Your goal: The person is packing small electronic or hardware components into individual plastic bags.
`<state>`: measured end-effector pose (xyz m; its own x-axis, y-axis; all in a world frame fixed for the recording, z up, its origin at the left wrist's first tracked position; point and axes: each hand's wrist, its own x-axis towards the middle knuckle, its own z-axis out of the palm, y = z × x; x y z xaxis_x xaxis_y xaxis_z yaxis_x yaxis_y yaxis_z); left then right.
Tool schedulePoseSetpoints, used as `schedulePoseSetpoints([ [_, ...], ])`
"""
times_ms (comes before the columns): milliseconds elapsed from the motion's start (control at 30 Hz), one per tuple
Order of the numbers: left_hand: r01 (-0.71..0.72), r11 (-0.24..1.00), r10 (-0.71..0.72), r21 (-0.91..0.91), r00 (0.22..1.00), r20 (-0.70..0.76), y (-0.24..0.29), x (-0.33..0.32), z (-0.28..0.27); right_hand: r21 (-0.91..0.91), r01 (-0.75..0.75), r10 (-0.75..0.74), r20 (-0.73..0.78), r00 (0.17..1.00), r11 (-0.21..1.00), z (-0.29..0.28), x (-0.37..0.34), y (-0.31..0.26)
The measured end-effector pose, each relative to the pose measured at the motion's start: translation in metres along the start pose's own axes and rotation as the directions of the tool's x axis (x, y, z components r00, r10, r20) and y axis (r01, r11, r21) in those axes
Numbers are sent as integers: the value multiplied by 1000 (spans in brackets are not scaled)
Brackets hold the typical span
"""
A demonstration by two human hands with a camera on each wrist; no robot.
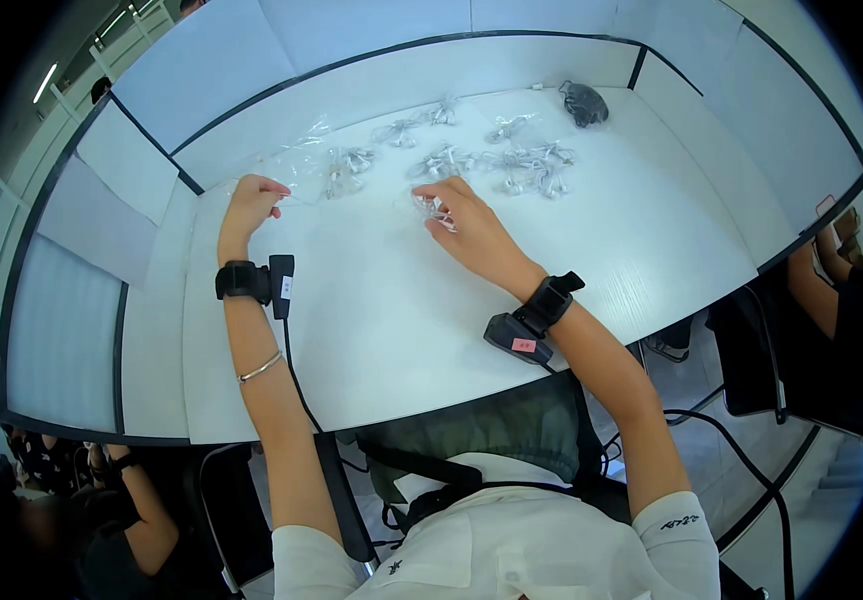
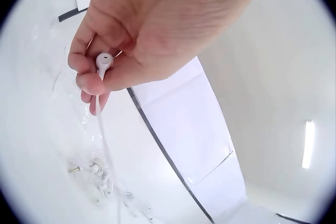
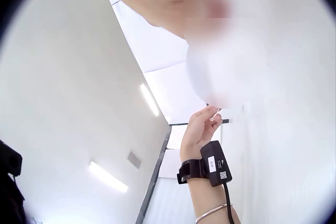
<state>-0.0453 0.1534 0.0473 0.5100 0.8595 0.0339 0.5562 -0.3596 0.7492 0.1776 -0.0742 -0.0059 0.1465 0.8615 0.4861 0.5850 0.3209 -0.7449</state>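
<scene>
My left hand point(image 1: 250, 207) pinches a white earbud point(image 2: 104, 60) between thumb and fingers, at the left of the table. From the earbud a thin white cord point(image 2: 101, 124) runs down in the left wrist view. Toward the middle of the table, my right hand point(image 1: 481, 232) holds a coiled white earphone cable point(image 1: 435, 208) in its curled fingers, partly covered by the hand. A blurred patch hides the right fingers in the right wrist view. Beyond the hands lie several bundles of white earphones point(image 1: 541, 165).
Clear plastic bags point(image 1: 296, 160) lie at the back left of the white table point(image 1: 371, 340). A dark grey pouch point(image 1: 583, 104) sits at the back right. Low white partitions point(image 1: 391, 85) enclose the sides and back. Wrist camera cords point(image 1: 296, 375) trail off the front edge.
</scene>
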Motion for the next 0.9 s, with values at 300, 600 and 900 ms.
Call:
schedulePoseSetpoints([
  [300, 47, 949, -101, 312, 982, 158, -21, 7, -2, -46, 91, -94, -64, 994, 995, 2, 3, -6],
  [600, -34, 719, 37, 694, 999, 11, 13, -12, 20, -68, 86, -89, -41, 995, 994, 6, 2, -8],
  [900, -457, 878, 361, 138, 825, 435, 66, -26, 102, -47, 196, -199, -83, 976, 980, 9, 4, -7],
])
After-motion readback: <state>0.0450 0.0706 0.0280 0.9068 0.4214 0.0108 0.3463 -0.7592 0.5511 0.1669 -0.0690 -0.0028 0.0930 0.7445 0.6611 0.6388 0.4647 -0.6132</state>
